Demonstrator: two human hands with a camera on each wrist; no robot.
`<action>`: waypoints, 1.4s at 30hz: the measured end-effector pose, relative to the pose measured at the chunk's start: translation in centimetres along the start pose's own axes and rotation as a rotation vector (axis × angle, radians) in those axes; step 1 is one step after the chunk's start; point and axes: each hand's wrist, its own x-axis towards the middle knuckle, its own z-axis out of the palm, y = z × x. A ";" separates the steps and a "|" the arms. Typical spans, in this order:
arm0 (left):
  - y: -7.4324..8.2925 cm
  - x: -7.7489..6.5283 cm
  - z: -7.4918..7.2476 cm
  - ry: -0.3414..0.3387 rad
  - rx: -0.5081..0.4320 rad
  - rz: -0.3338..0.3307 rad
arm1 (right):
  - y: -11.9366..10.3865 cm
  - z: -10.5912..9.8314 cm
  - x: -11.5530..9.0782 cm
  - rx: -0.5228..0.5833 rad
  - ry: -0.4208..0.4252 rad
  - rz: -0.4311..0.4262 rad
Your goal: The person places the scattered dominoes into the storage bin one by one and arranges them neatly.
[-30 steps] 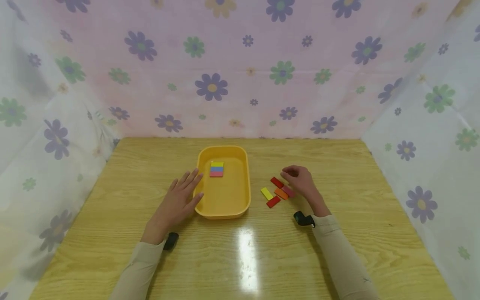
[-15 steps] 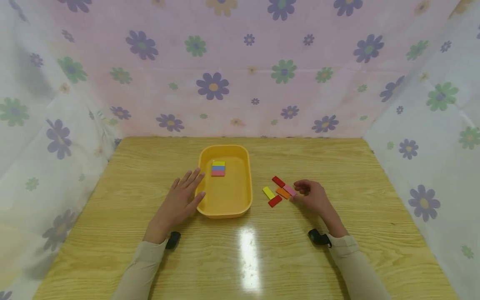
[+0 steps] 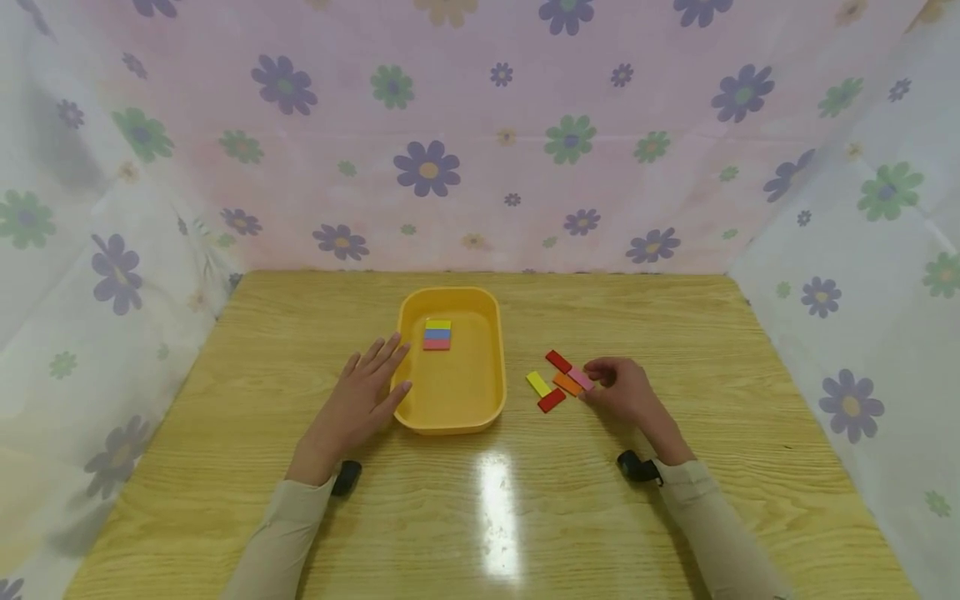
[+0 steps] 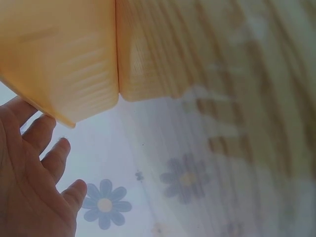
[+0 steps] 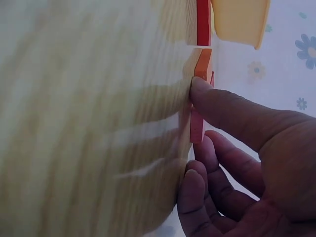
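My left hand (image 3: 363,396) rests with spread, straight fingers on the left rim of a yellow plastic tray (image 3: 459,392); the left wrist view shows its fingertips at the rim. Inside the tray a yellow, a blue and a pink block (image 3: 437,344) lie flat side by side. My right hand (image 3: 626,393) is at a pink block (image 5: 196,126) on the table, thumb and index finger pinching it. Touching that block lies an orange block (image 3: 567,383). Around them are a red block (image 3: 558,361), another red block (image 3: 551,401) and a yellow block (image 3: 538,384).
The wooden table (image 3: 420,517) carries the tray and the loose blocks, with a bright light reflection near the front. A flowered curtain (image 3: 480,167) encloses the back and both sides. A small black camera (image 3: 637,467) sits at the right wrist.
My right hand has moved right and toward me from above the red block to the pink block, its fingers coming to that block. The left hand stays on the tray rim.
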 end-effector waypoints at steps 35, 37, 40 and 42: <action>0.1 0.2 -0.6 0.019 0.012 0.008 | -1.1 -1.1 0.1 0.030 0.076 -0.066; 0.0 0.1 -0.4 0.024 0.016 0.016 | -0.9 -1.0 -0.1 0.043 0.105 -0.075; 0.0 0.0 -0.1 0.030 0.018 0.026 | -0.6 -0.8 -0.5 0.069 0.137 -0.074; 0.1 -0.2 0.1 0.030 0.018 0.028 | -0.5 -0.6 -0.9 0.085 0.149 -0.067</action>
